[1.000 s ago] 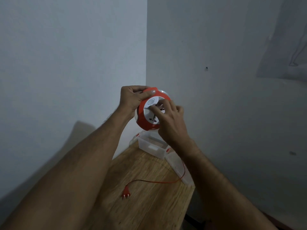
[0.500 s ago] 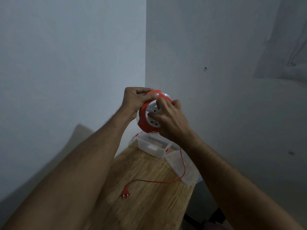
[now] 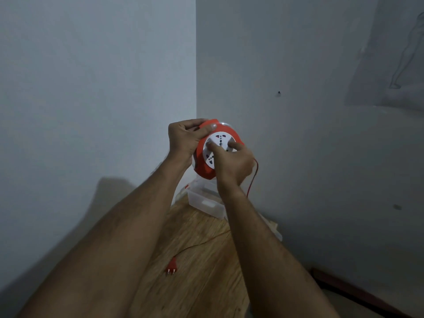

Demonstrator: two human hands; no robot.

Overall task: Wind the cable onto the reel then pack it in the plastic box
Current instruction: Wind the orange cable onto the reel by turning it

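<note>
We see the left hand [image 3: 183, 140] gripping the round red-and-white plastic cable reel [image 3: 216, 149]; the right hand [image 3: 232, 164] pinches its white hub above the wooden worktop [image 3: 202, 267].

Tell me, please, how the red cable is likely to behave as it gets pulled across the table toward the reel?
Probably floppy: the red cable hangs slack from the reel and lies in a loose curve on the table. It looks thin, so likely light. Its plug may drag or snag.
</note>
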